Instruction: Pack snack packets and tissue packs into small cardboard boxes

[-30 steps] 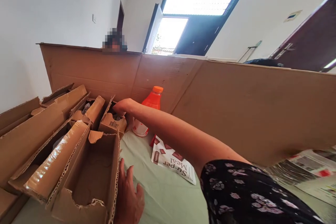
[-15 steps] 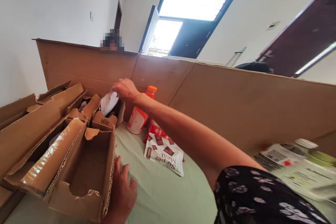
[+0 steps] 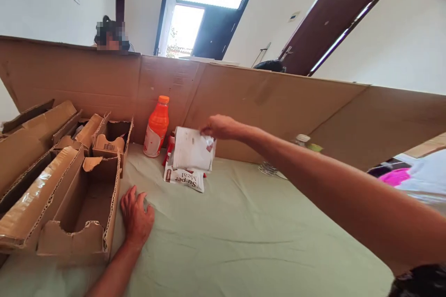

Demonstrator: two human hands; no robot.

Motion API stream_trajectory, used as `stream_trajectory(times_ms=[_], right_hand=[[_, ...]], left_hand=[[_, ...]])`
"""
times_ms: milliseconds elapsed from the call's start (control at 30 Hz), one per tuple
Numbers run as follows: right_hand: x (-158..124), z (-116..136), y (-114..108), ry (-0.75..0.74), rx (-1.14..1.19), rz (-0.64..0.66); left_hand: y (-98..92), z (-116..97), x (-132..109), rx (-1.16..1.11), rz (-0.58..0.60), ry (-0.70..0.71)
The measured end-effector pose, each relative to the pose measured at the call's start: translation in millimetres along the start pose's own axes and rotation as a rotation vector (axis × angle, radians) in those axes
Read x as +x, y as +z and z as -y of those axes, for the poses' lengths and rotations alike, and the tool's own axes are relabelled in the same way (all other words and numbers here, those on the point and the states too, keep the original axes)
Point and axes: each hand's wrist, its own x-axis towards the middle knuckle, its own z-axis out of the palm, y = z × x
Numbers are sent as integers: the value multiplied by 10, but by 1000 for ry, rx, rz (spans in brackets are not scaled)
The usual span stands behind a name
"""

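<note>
My right hand (image 3: pixel 220 128) pinches a white pouch (image 3: pixel 192 149) by its upper right corner, holding it above the table. Below and partly behind it lies another white pouch (image 3: pixel 184 178) printed "Su-per Meal". A bit of a red packet (image 3: pixel 168 151) shows behind them. To their left an orange bottle (image 3: pixel 157 125) with an orange cap stands upright. My left hand (image 3: pixel 137 216) rests on the green cloth with its fingers apart, holding nothing. It lies just right of the front cardboard box (image 3: pixel 83 199), whose inside shows bare cardboard.
More narrow cardboard boxes (image 3: pixel 38 141) crowd the left side. A tall cardboard partition (image 3: pixel 265 106) runs along the back, with a person's head (image 3: pixel 110 35) beyond it. A clear container with a white lid (image 3: pixel 302 139) stands behind my right forearm. Pink cloth (image 3: pixel 395 177) lies far right.
My right hand has drawn the white pouch out of the rear box and carried it right, over the printed pouch. My left hand stays beside the front box. The view has turned right.
</note>
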Motion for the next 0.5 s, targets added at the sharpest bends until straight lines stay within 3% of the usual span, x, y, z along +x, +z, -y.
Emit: stream_trajectory(times_ms=[100, 200, 333, 500], right_hand=[[53, 15, 250, 113, -52, 86], [305, 303, 237, 111, -51, 52], [838, 1084, 131, -154, 15, 45], [1489, 1990, 364, -374, -65, 274]], left_hand=[[-6, -17, -20, 8, 3, -21], [7, -29, -43, 11, 15, -39], [38, -25, -69, 12, 28, -55], [61, -15, -107, 0, 46, -52]])
